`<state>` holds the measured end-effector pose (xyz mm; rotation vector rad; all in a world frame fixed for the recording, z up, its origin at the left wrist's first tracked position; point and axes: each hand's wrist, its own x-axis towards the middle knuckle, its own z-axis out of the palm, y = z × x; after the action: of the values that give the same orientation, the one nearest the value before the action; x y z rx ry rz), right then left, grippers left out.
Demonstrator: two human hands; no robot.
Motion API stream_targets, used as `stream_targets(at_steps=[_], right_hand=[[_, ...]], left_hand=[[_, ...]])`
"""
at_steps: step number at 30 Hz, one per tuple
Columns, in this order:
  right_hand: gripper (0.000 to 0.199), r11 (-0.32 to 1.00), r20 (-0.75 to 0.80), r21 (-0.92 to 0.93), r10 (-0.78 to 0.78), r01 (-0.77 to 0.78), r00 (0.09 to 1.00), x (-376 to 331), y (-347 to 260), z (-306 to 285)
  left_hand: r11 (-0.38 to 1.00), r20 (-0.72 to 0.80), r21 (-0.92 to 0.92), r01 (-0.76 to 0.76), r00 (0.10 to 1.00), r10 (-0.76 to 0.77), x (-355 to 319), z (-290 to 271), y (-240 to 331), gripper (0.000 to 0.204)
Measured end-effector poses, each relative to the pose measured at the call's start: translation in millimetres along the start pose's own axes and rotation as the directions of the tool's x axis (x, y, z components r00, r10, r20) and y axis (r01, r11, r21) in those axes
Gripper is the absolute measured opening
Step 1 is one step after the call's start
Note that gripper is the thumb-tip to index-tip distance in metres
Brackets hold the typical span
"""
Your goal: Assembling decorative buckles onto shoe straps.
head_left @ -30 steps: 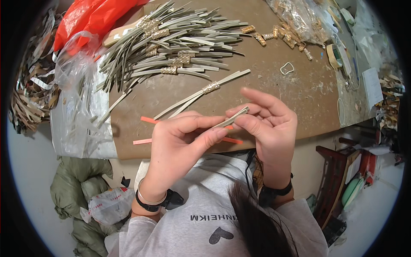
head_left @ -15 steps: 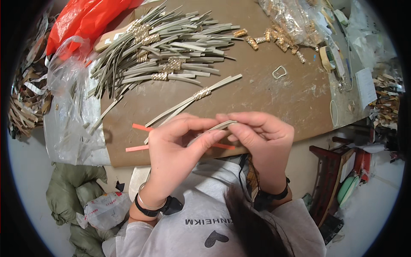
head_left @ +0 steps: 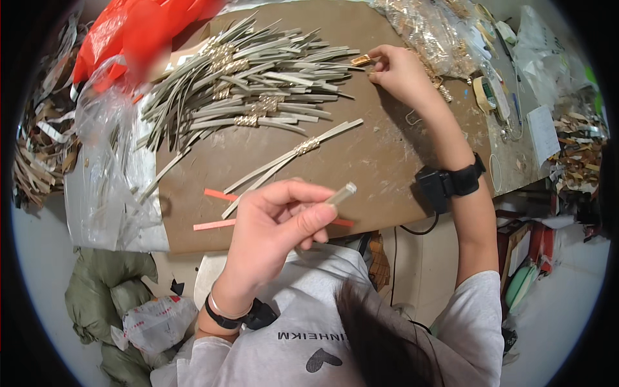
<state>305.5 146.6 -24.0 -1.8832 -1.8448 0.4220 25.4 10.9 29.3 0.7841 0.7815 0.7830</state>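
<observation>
While pinched in left hand (head_left: 274, 222), flat grey strip (head_left: 342, 192)

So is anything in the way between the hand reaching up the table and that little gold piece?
No. The right hand already has its fingertips on the gold piece, at the edge of the pile of grey strips. Nothing sits between them.

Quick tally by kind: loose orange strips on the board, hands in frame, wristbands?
Orange strips: 3
Hands: 2, left hand holding a grey strip, right hand at a gold clasp
Black wristbands: 2
Total: 7
</observation>
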Motion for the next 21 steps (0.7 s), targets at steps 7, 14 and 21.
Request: stream_targets(at_steps=[7,14,21], right_hand=[[0.026,0.991,-0.16,-0.13,-0.03,0.009,0.987,-40,-1,3],[0.018,0.354,0.092,0.918,0.252,-0.18,0.963,-129,-76,-19],[0.019,-0.087,0.17,0.983,0.144,-0.159,0.975,-165,-123,5]], left_hand=[[0.99,0.126,-0.141,0.017,0.992,0.001,3,-15,-4,0.016],[0.977,0.048,-0.202,-0.062,0.996,0.073,1,-16,-7,0.018],[0.965,-0.022,0.121,-0.231,0.972,0.235,1,-18,-12,0.015]])
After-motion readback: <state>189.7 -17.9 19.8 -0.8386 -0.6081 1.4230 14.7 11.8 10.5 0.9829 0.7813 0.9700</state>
